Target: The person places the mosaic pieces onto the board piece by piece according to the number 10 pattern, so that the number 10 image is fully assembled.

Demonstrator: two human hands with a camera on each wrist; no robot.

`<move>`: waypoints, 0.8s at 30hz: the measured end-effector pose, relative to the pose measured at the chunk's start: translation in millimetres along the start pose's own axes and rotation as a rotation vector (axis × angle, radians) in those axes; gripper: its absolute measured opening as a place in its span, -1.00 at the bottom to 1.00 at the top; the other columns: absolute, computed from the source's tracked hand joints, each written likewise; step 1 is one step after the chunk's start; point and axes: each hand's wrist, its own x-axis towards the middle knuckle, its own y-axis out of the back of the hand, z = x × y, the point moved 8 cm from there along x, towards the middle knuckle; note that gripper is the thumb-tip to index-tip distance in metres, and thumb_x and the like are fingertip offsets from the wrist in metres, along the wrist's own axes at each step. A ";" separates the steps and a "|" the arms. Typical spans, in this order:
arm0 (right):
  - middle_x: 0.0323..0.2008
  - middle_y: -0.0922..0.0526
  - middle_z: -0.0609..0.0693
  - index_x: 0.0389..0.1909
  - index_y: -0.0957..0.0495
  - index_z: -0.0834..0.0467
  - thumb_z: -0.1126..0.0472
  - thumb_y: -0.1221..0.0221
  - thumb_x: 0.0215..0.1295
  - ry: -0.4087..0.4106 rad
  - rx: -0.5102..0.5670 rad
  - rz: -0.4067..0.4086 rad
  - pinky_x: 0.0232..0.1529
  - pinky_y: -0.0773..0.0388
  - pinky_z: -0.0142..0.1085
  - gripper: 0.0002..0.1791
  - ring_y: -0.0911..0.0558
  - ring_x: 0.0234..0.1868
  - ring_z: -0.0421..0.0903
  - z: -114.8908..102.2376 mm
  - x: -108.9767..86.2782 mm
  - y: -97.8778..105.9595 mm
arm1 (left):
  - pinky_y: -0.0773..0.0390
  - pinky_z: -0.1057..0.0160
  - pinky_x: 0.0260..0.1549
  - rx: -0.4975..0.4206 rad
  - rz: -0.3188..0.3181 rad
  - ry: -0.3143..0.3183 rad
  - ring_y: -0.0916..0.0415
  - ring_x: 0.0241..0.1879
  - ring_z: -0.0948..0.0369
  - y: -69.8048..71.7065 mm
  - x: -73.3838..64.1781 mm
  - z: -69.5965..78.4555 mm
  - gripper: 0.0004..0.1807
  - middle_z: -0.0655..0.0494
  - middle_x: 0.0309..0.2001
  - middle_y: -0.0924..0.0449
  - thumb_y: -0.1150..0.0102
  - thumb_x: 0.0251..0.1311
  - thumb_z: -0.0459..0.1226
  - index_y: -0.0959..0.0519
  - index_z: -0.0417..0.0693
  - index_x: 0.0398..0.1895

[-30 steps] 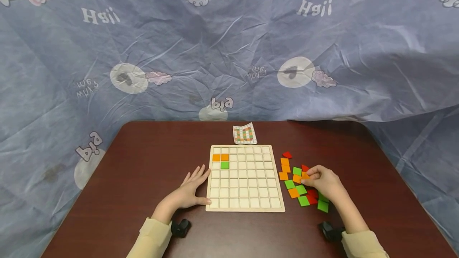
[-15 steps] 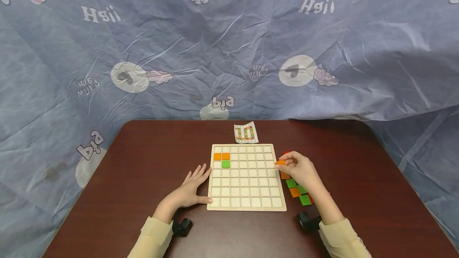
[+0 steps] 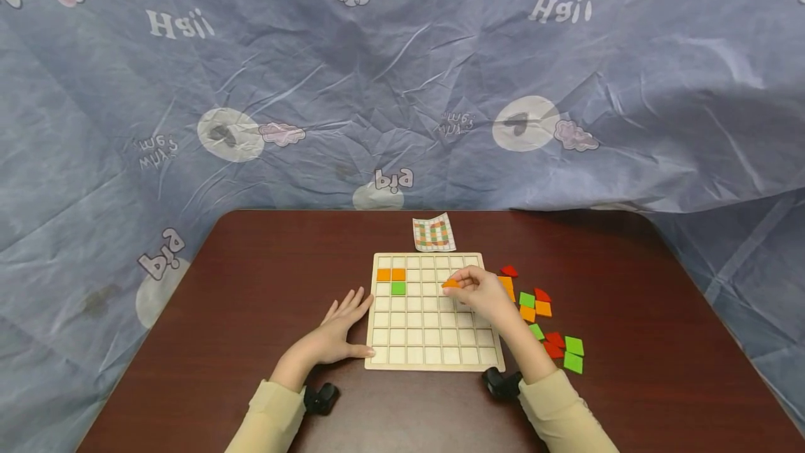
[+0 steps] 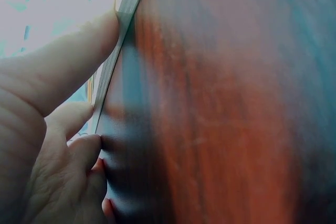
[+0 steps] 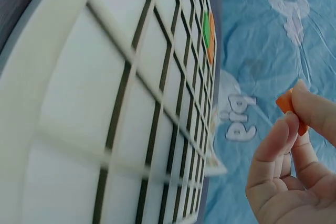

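A pale wooden grid board (image 3: 415,336) lies on the dark table. Two orange tiles (image 3: 391,275) fill neighbouring cells near its upper left, and a green tile (image 3: 398,289) sits below the right one. My right hand (image 3: 484,296) is over the board's right half and pinches an orange tile (image 3: 451,284) between thumb and fingers; the right wrist view shows that tile (image 5: 286,102) at the fingertips, above the board surface. My left hand (image 3: 336,334) rests at the board's left edge, fingers spread and straight. In the left wrist view its thumb (image 4: 79,51) touches the board's side.
Behind the board lies a paper card (image 3: 434,233) with a coloured grid pattern. Right of the board are loose orange tiles (image 3: 543,309), green tiles (image 3: 574,346) and red pieces (image 3: 553,349), partly hidden by the right arm. A patterned blue cloth (image 3: 352,89) hangs behind the table.
My right hand has picked an orange tile from the loose pieces and carried it left over the board. The left hand has stayed at the board's edge.
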 end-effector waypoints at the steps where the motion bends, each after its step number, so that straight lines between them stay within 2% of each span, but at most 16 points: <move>1: -0.31 -0.59 0.04 -0.20 -0.60 0.26 0.23 -0.37 0.18 0.000 0.001 -0.005 -0.39 -0.54 -0.38 -0.76 -0.52 -0.36 -0.14 -1.5 0.9 -4.3 | 0.37 -0.24 0.48 0.000 0.002 -0.003 0.41 0.58 -0.10 0.4 -0.2 0.6 0.07 -0.14 0.59 0.29 -0.40 0.12 -0.09 0.04 -0.05 0.59; 10: -0.35 -0.59 0.03 -0.19 -0.60 0.26 0.27 -0.38 0.16 0.007 0.051 -0.047 -0.35 -0.56 -0.33 -0.76 -0.52 -0.39 -0.13 -11.3 7.9 -36.1 | 0.36 -0.24 0.48 -0.001 0.006 -0.006 0.40 0.58 -0.10 1.6 -0.5 2.7 0.07 -0.15 0.59 0.28 -0.41 0.11 -0.09 0.03 -0.06 0.59; 14: -0.37 -0.59 0.03 -0.20 -0.59 0.24 0.30 -0.37 0.15 0.009 0.054 -0.056 -0.41 -0.48 -0.38 -0.78 -0.52 -0.42 -0.15 -16.1 9.6 -49.1 | 0.36 -0.25 0.48 -0.001 0.010 -0.002 0.39 0.58 -0.12 2.0 -0.8 2.2 0.08 -0.16 0.59 0.27 -0.42 0.09 -0.09 0.03 -0.07 0.58; 24: -0.38 -0.66 0.01 -0.26 -0.63 0.17 0.29 -0.35 0.18 0.054 -0.047 -0.082 -0.39 -0.52 -0.35 -0.87 -0.63 -0.39 -0.06 -29.2 12.9 -72.3 | 0.32 -0.23 0.48 0.006 0.014 0.009 0.37 0.58 -0.11 1.9 -1.1 0.9 0.09 -0.15 0.59 0.25 -0.43 0.08 -0.08 0.02 -0.05 0.59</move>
